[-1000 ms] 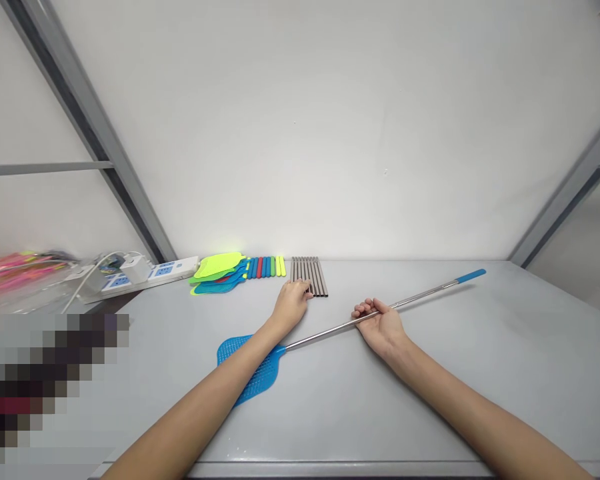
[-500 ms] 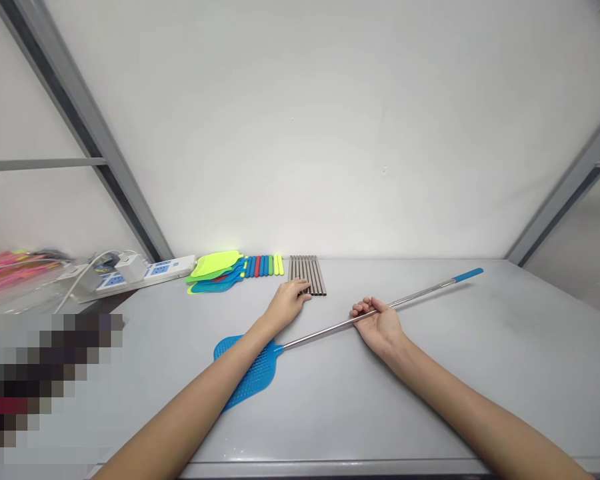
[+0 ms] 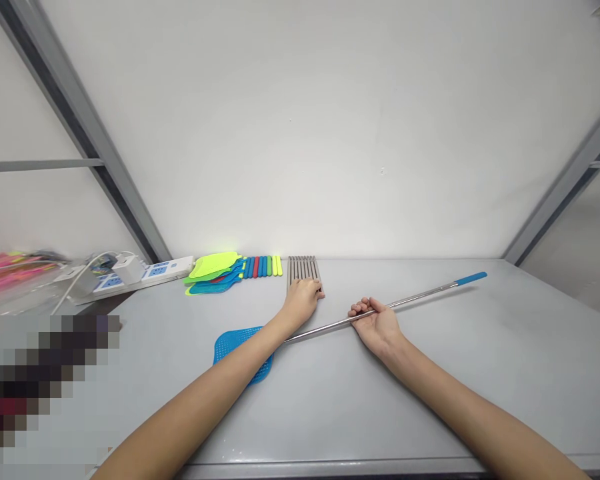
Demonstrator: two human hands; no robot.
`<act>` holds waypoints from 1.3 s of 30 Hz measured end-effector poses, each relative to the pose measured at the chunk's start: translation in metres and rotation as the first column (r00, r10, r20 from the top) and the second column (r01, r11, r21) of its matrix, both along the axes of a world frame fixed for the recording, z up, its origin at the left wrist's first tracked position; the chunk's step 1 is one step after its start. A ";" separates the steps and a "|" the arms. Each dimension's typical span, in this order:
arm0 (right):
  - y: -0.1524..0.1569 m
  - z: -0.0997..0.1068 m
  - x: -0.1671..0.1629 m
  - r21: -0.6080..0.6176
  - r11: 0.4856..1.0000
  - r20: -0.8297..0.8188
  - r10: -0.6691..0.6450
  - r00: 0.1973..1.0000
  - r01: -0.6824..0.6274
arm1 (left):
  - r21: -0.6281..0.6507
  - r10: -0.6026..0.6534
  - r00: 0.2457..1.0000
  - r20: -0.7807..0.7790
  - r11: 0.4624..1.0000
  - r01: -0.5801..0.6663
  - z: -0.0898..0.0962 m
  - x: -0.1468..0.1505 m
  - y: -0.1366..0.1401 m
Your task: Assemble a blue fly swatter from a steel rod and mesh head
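A long fly swatter with a blue perforated head [image 3: 233,345], a thin metal shaft [image 3: 327,327] and a blue grip [image 3: 471,278] lies slantwise above the table. My right hand [image 3: 377,327] is palm up, its curled fingers and thumb around the middle of the shaft. Over the near ends of a row of metal tubes [image 3: 303,268] is my left hand [image 3: 303,301], fingers bent down and closed at the row's right side. It covers the tube ends, so how many it grips is hidden. My left forearm crosses in front of part of the swatter head.
Left of the tubes lie a row of coloured grips [image 3: 260,267] and a pile of yellow, green and blue swatter heads [image 3: 214,267]. A white power strip [image 3: 167,269] with plugs and cable sits farther left, near a plastic bag of pink items [image 3: 5,273]. A white wall rises behind.
My left hand has shifted slightly right along the near ends of the tubes, its fingers now more bent. The swatter head has turned slightly; my right hand stays around the shaft.
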State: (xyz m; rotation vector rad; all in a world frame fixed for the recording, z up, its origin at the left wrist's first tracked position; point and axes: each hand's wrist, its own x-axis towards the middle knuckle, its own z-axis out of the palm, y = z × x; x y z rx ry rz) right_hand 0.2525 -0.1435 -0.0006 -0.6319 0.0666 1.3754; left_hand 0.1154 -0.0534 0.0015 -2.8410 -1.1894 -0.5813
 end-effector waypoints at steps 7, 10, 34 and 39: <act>0.000 0.000 0.000 -0.003 1.000 -0.009 -0.001 1.000 0.001 | 0.039 0.084 0.996 0.005 0.996 -0.084 -0.009 0.007 -0.002; 0.000 0.000 0.001 -0.002 1.000 -0.010 -0.002 1.000 0.002 | 0.045 0.087 0.996 0.010 0.995 -0.088 -0.010 0.006 -0.002; 0.003 0.000 0.015 0.028 1.000 0.028 -0.005 1.000 0.004 | -0.150 -0.047 0.997 -0.057 0.988 0.038 0.039 -0.013 -0.063; 0.004 0.005 0.024 0.050 0.999 0.053 -0.020 0.998 0.018 | -0.129 -0.057 0.997 -0.044 0.990 0.051 0.028 -0.029 -0.069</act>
